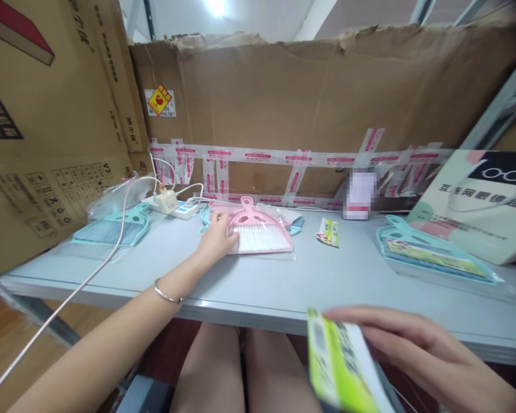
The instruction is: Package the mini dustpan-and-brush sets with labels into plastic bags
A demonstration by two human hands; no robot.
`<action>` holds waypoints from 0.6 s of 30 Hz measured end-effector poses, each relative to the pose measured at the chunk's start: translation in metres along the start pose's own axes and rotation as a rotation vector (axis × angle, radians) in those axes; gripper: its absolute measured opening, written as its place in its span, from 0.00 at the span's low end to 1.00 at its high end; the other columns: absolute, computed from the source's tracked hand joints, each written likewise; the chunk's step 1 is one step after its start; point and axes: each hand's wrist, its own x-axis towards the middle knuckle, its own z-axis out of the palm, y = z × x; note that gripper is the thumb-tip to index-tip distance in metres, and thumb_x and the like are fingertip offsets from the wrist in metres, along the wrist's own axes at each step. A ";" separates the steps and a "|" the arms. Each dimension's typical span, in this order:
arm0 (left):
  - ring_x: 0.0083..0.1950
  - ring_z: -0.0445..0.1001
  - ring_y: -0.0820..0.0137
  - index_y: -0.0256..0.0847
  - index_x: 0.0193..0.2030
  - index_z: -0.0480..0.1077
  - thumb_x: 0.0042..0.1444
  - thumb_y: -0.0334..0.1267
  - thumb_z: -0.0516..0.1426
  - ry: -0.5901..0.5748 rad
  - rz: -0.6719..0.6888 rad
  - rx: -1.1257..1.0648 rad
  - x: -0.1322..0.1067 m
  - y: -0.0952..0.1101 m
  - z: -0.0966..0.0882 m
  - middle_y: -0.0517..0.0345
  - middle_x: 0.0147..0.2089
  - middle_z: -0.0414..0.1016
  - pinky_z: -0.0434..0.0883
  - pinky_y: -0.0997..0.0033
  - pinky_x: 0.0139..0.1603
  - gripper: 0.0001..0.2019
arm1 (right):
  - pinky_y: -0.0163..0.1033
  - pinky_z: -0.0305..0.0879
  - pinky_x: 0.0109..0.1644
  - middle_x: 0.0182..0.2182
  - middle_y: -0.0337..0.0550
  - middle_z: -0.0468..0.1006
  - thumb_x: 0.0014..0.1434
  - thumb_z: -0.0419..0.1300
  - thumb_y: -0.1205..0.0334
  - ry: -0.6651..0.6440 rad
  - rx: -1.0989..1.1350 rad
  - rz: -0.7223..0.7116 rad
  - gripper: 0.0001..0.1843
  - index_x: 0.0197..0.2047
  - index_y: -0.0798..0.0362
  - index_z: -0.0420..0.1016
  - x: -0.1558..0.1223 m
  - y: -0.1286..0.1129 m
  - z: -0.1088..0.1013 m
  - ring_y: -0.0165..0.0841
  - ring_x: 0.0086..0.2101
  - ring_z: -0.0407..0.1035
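My left hand [218, 234] grips the left side of a pink dustpan and brush set [262, 240] that lies on the table in clear wrapping. Its thumb is on the near side, and the other fingertips are partly hidden. Behind and under the pink set show parts of a blue-green set [296, 225]. In my right hand [417, 344], low in front of the table edge, is a green and white printed card or packet [339, 364], blurred and pinched between thumb and fingers. A smaller green and white packet [329, 232] lies on the table beyond it.
Wrapped blue-green dustpan sets lie left [112, 229] and right [434, 255]. A power strip [184, 210] with a charger [167, 201] stands at the back left. A white cable [98, 264] crosses the table edge. A large taped carton [258, 103] walls the back.
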 end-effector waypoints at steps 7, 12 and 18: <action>0.46 0.68 0.62 0.41 0.40 0.72 0.56 0.36 0.53 0.070 0.152 0.347 -0.003 0.007 -0.003 0.49 0.47 0.67 0.67 0.65 0.41 0.08 | 0.33 0.68 0.30 0.27 0.43 0.78 0.60 0.53 0.66 0.421 -0.582 -0.761 0.14 0.42 0.50 0.79 0.077 -0.016 0.024 0.29 0.27 0.71; 0.40 0.70 0.64 0.39 0.32 0.74 0.56 0.36 0.53 -0.012 0.172 0.313 0.000 0.007 -0.003 0.51 0.36 0.71 0.64 0.69 0.35 0.09 | 0.37 0.61 0.35 0.28 0.46 0.74 0.59 0.55 0.68 0.609 -0.878 -1.015 0.09 0.35 0.55 0.78 0.114 -0.014 0.031 0.32 0.32 0.65; 0.34 0.69 0.68 0.38 0.31 0.75 0.55 0.37 0.55 -0.018 0.169 0.224 0.000 0.010 -0.006 0.53 0.33 0.73 0.62 0.70 0.33 0.08 | 0.37 0.54 0.33 0.22 0.40 0.70 0.60 0.53 0.74 0.430 -1.084 -1.159 0.11 0.29 0.57 0.75 0.149 0.002 0.039 0.31 0.28 0.59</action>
